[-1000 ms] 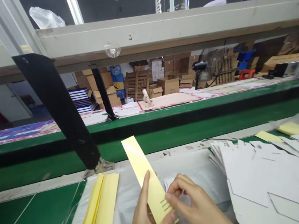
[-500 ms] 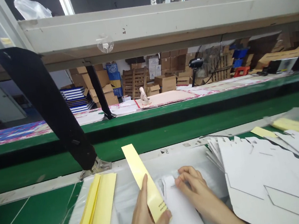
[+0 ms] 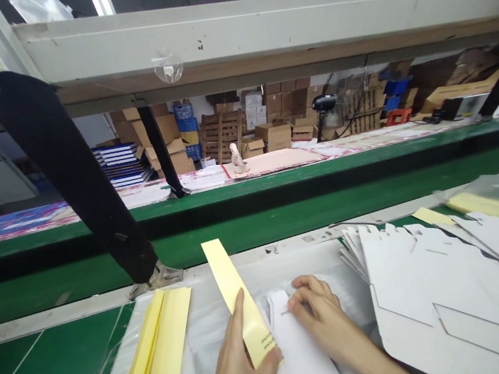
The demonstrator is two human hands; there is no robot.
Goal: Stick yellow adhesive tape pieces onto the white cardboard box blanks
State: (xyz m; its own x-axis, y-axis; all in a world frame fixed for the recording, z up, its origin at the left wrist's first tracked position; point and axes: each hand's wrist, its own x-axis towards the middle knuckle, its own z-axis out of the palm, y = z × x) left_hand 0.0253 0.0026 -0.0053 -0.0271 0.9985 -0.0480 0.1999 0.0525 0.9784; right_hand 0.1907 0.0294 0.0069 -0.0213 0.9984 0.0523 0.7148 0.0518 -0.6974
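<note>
My left hand (image 3: 244,353) is closed on a long yellow paper strip (image 3: 229,281), which stands tilted, with small dark print near its lower end. Just right of it lies a folded white card piece (image 3: 306,360). At the upper end of that piece, the thumb and fingers of my right hand (image 3: 318,310) pinch a white flap (image 3: 278,304). The left hand's lower fingers are hidden behind the strip and card. More yellow strips (image 3: 167,345) lie in a stack to the left, on a plastic-covered surface.
Flat die-cut white card sheets (image 3: 451,289) are piled on the right. Behind them are yellow sheets under clear plastic (image 3: 495,200). A black-wrapped post (image 3: 78,179) slants down at the left. The shelf beam (image 3: 229,33) crosses overhead, and the green conveyor edge (image 3: 282,225) runs behind.
The view has shifted slightly. My right fingers have moved a little down along the flap, which now shows more of its top edge. The left hand keeps its hold on the yellow strip.
</note>
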